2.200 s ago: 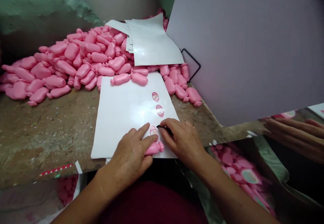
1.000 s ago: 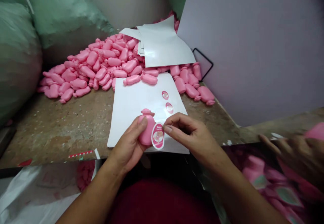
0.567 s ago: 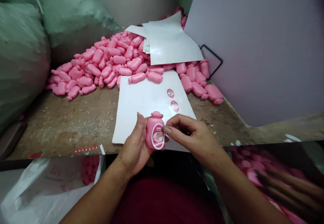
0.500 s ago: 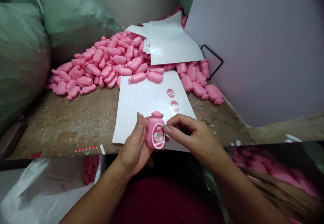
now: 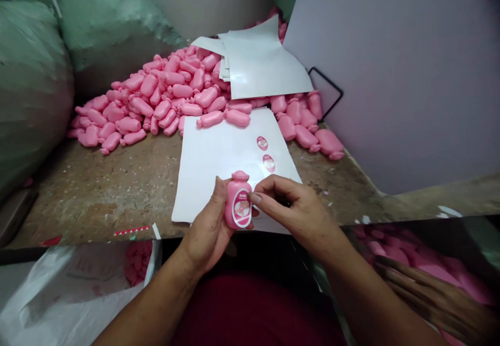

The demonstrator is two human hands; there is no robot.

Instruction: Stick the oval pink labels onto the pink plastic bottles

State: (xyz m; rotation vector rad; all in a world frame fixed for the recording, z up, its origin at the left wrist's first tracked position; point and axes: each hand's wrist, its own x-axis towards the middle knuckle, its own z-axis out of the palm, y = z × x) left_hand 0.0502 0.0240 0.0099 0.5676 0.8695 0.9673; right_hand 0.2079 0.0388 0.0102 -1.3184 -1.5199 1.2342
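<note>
Left hand (image 5: 207, 226) grips an upright pink bottle (image 5: 230, 200); right hand (image 5: 297, 213) pinches shut beside its label (image 5: 241, 208), over the sheet (image 5: 211, 179)'s near edge.

one pink plastic bottle (image 5: 238, 206), two oval labels (image 5: 262, 143) on the sheet (image 5: 211, 179)

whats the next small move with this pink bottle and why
Probably smooth the oval label down with the right hand: the left hand holds the pink bottle upright, the label sits on its front, and the right fingertips are right beside the label's edge.
</note>
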